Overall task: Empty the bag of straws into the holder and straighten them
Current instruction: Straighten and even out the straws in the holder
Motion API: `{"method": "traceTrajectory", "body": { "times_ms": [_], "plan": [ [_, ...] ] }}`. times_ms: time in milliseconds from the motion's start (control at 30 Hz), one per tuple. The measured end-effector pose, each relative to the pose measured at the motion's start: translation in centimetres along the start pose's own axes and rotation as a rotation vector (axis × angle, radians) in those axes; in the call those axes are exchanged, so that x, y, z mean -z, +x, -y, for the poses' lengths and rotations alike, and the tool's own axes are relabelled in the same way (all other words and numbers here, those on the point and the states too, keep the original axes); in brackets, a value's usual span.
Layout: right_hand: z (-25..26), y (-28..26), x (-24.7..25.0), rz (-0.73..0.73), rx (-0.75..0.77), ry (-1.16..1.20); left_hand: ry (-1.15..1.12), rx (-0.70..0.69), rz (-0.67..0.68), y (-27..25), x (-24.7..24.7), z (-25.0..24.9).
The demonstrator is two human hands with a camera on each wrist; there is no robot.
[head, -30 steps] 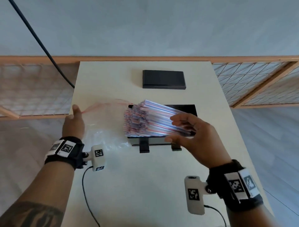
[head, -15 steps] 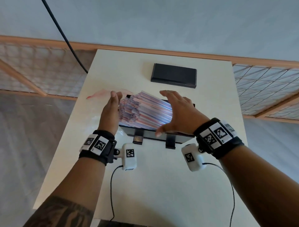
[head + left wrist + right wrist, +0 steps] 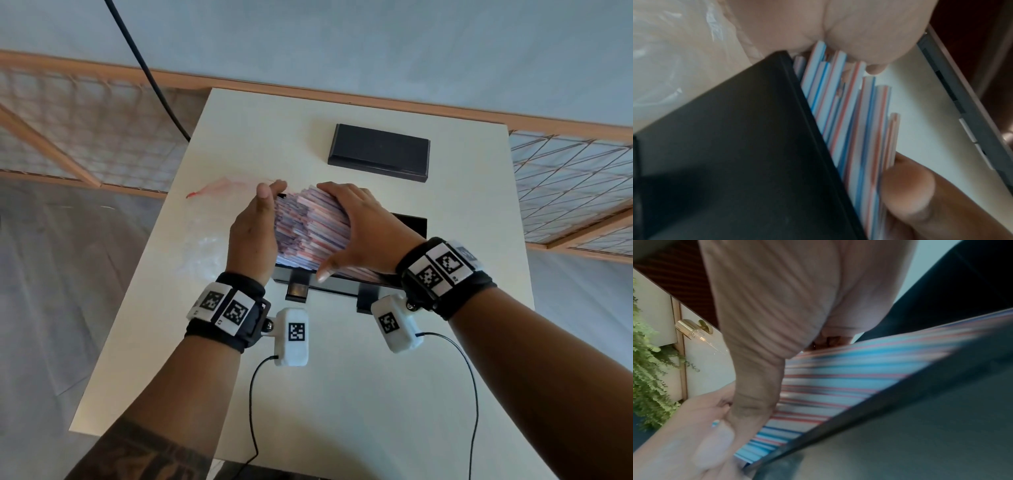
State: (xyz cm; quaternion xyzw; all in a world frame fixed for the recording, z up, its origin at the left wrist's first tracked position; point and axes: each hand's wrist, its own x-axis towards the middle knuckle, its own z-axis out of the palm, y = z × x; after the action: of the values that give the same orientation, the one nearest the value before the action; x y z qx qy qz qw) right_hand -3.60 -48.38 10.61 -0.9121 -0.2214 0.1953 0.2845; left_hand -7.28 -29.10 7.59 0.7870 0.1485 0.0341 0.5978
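Mid-frame, straws (image 3: 310,229) lie stacked in the black holder (image 3: 409,222). Left hand (image 3: 255,233) presses flat, fingers straight, against their left ends; right hand (image 3: 363,226) grips the stack. Empty bag (image 3: 205,240) lies left.

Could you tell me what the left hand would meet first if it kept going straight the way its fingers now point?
Probably nothing close: the left hand lies flat against the straws' left ends, fingers pointing across the table towards its far edge. That stretch looks bare, though depth is uncertain.
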Motion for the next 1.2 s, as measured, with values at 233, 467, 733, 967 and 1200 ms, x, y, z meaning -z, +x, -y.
{"method": "traceTrajectory", "body": {
  "times_ms": [233, 467, 733, 967, 1200],
  "plan": [
    [0.2, -0.1, -0.3, -0.006, 0.034, 0.035, 0.018, -0.045, -0.060, -0.5, -0.7, -0.3],
    [-0.1, -0.8, -0.1, -0.023, 0.001, -0.019, 0.035, -0.108, -0.112, -1.2, -1.1, -0.3],
    [-0.9, -2.3, 0.3, 0.084, -0.079, -0.054, -0.003, -0.159, -0.107, -1.1, -1.6, 0.4],
    [-1.2, -0.9, 1.8, 0.238, -0.111, -0.090, -0.035, -0.171, -0.104, -0.8, -2.1, 0.7],
    [-1.9, -0.2, 2.7, 0.315, -0.131, -0.086, -0.070, -0.194, -0.025, -0.9, -1.6, 0.5]
  ]
}}
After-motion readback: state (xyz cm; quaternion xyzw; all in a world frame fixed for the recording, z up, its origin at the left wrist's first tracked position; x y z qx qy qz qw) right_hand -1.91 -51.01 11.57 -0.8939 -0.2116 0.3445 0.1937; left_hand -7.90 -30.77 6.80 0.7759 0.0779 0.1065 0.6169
